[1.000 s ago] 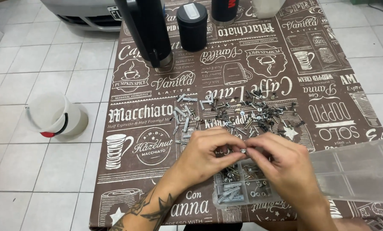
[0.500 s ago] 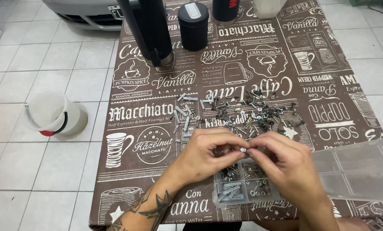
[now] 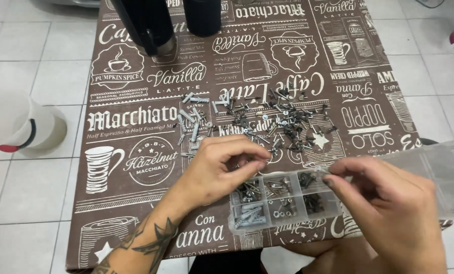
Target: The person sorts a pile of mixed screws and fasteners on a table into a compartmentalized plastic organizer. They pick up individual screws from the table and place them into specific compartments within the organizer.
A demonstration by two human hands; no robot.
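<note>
Nearest, right hand (image 3: pixel 389 203) with fingertips pinched, on what, cannot tell. Left hand (image 3: pixel 222 170) curled, apart from it, above clear compartment box (image 3: pixel 282 200). Farther, loose pile of screws (image 3: pixel 267 119) on brown tablecloth (image 3: pixel 135 127).

Hands: two, left hand (image 3: pixel 214 170) and right hand (image 3: pixel 389 203)
Organizer box (image 3: pixel 282 203): one (clear, six compartments showing)
Dark cylinders (image 3: pixel 202 15): two
Loose screws (image 3: pixel 267 119): too many to count

Brown printed surface (image 3: pixel 135 213) with loose hardware

A heap of small screws (image 3: pixel 272 119) and grey wall plugs (image 3: pixel 192 124) lies mid-surface; a clear compartment box (image 3: pixel 282 200) sits at the near edge; two black containers (image 3: pixel 176 23) stand at the far edge.
</note>
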